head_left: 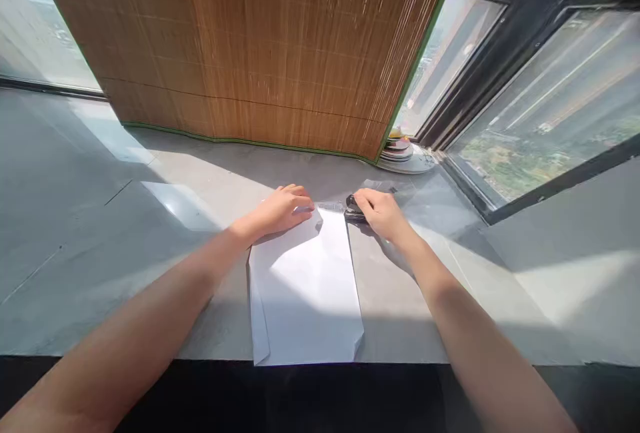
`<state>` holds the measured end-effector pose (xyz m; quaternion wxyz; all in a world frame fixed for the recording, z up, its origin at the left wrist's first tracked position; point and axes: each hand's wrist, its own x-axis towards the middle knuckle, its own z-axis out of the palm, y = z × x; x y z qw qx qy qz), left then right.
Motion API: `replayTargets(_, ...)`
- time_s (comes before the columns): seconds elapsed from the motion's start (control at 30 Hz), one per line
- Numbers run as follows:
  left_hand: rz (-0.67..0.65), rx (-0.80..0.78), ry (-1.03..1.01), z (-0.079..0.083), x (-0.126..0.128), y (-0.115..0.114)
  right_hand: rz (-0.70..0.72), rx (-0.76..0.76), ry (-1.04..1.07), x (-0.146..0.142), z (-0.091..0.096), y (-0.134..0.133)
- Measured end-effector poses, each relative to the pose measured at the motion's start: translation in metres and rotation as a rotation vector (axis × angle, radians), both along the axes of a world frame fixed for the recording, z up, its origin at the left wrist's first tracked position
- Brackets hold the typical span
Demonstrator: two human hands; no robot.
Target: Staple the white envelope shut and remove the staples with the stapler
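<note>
White paper sheets (pixel 310 293) lie on the grey ledge in front of me, their lower corners slightly curled. My left hand (pixel 287 208) is at the top left of the sheets, its fingers curled over the edge and gripping the paper. A small corner of paper is turned up beside the thumb. At the top right corner, my right hand (pixel 380 211) is wrapped around a black stapler (pixel 354 210), whose front end meets the paper's edge. Part of the stapler is hidden by my fingers. Clear plastic (pixel 331 206) shows along the top edge between both hands.
A brown bamboo blind (pixel 270 46) with green edging hangs down to the back of the ledge. Stacked plates (pixel 405 154) stand in the far right corner by the windows. Transparent plastic (pixel 420 186) lies behind my right hand. The ledge's front edge runs below the paper.
</note>
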<state>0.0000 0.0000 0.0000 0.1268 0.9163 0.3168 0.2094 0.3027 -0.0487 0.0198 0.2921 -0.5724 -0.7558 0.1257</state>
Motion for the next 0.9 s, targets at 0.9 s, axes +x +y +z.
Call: replayTargets(0.9,1.249,-0.046,0.172,0.020,-0.091,0.036,0.805,-0.017,-0.195,-0.071,0.007,-0.040)
